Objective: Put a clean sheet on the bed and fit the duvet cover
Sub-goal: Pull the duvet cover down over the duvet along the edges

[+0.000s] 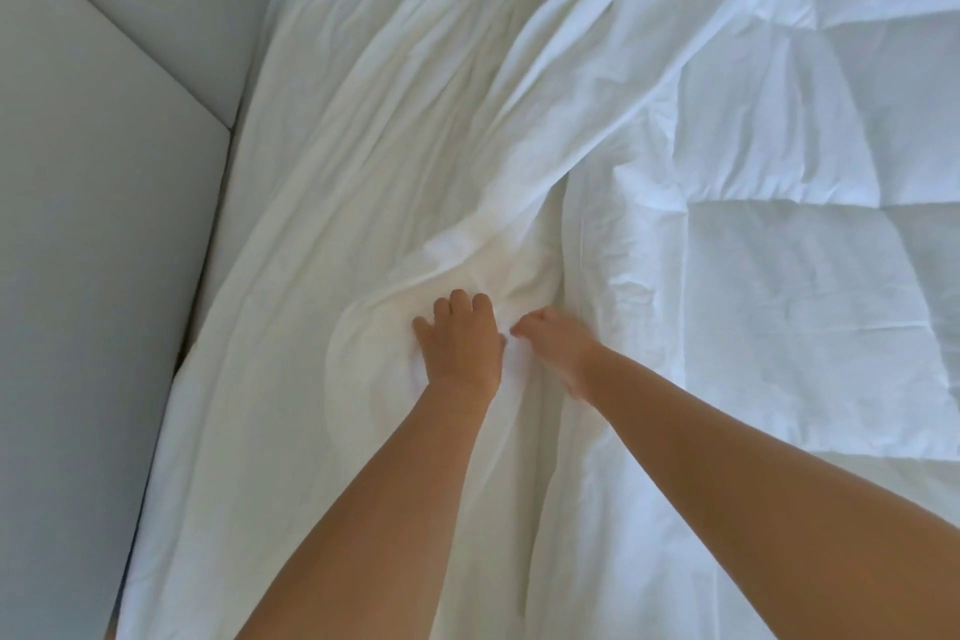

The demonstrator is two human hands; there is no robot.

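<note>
The duvet cover (415, 146) is gripped by the left hand (460, 346), fingers curled; just beside them a fold is pinched by the right hand (550, 343), seemingly for gathering.

Bare forearms (389, 509); left hand (460, 343), right hand (553, 346).

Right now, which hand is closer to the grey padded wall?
Left. The left hand grips the white cover on the side toward the grey padded wall; the right hand seems to pinch it just beyond, toward the quilted duvet.
</note>
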